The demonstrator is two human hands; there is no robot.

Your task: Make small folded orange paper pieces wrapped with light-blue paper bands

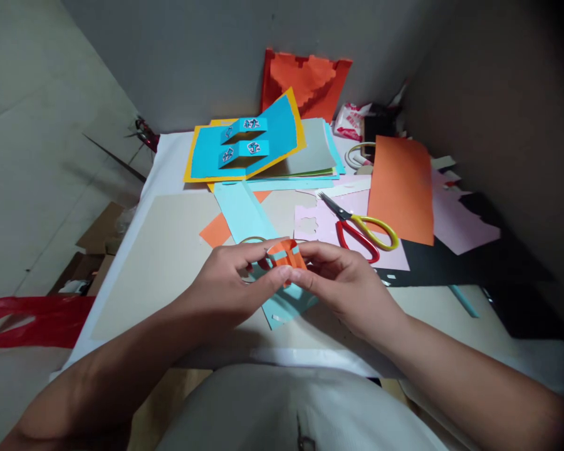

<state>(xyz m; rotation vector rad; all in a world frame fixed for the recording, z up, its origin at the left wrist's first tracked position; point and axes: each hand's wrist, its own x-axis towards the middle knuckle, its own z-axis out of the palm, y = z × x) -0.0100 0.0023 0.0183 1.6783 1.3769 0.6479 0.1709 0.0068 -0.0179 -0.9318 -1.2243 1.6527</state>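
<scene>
Between my two hands is a small folded orange paper piece point(286, 255) with light blue strips on it. My left hand point(237, 272) grips its left side, thumb in front and fingers behind. From the right, my right hand point(343, 275) pinches it the same way, and the two thumb tips meet at its lower front. Below the hands lies a light blue paper strip point(249, 216), partly covered by them. Scissors point(357, 228) with one red and one yellow handle rest just beyond my right hand on pink paper point(305, 219).
A blue and yellow pop-up card point(207, 156) lies on stacked paper at the back. An orange sheet point(402, 188) and black paper point(470, 250) are at the right. A red-orange paper piece point(305, 81) leans on the wall. A red bag point(70, 319) hangs at the left.
</scene>
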